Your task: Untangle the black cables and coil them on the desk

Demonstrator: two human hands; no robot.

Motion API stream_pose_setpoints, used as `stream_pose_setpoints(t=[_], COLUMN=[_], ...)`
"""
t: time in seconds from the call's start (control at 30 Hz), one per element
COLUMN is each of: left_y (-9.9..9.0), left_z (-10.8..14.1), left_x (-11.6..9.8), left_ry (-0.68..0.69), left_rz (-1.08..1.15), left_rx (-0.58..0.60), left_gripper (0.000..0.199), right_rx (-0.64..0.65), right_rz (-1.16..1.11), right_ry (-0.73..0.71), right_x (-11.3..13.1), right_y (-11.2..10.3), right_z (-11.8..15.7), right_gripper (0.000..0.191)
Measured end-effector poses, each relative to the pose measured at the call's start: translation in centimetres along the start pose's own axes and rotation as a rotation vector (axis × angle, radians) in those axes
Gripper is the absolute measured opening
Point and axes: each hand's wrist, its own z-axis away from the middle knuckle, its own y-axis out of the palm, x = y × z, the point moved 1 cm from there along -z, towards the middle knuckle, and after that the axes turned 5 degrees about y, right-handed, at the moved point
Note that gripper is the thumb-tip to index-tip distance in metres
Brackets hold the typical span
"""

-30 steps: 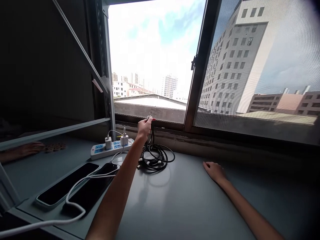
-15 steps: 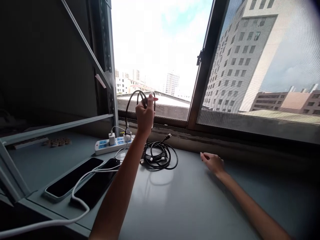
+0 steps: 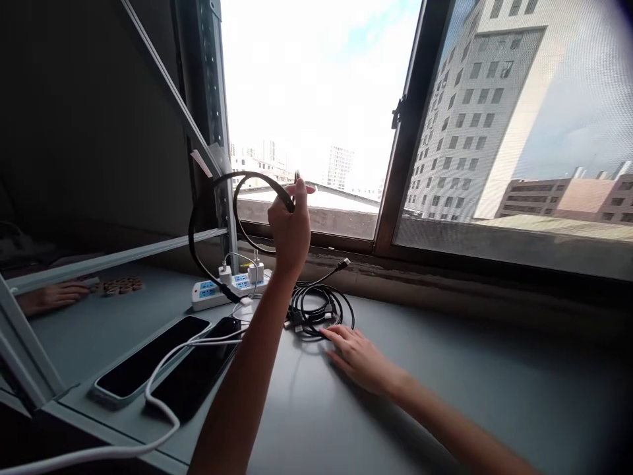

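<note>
Raised in front of the window, my left hand is closed on a black cable, which loops out to the left and ends in a connector above the phones. A heap of coiled black cables lies on the grey table, one connector pointing up at its back. My right hand has its fingers apart at the heap's front right edge; it holds nothing that I can see.
Two phones lie at the left with white cables across them. Behind stands a white power strip with plugged-in chargers. Another person's hand rests near brown rings beyond the metal frame.
The cable in my left hand has swung out into wider loops to the left. My right hand has moved left to the coils and opened its fingers. Another person's hand has appeared at the far left.
</note>
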Motion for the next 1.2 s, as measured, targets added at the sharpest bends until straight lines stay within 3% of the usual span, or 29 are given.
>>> stream_pose_setpoints(t=[0.17,0.53,0.93,1.2], left_y=[0.2,-0.4,-0.3,-0.4], left_z=[0.0,-0.4,0.2,0.3], left_x=[1.0,1.9,0.8,-0.5], left_ry=[-0.075,-0.135,-0.162,-0.085], left_rz=[0.021,-0.007,-0.149,-0.122], left_rx=[0.0,0.083,0.144,0.202], left_gripper=[0.026,0.028,0.025,0.026], right_rx=[-0.041,-0.034,0.001,-0.053], right_rz=[0.07,0.276,0.396,0.479], right_ry=[-0.012,-0.172,-0.271,-0.181], right_x=[-1.3,-0.7,-1.5,-2.2], right_y=[1.0,0.6,2.4,2.6], right_z=[-0.4,-4.0,-4.6,-5.5], right_gripper=[0.034,0.014,0.026,0.032])
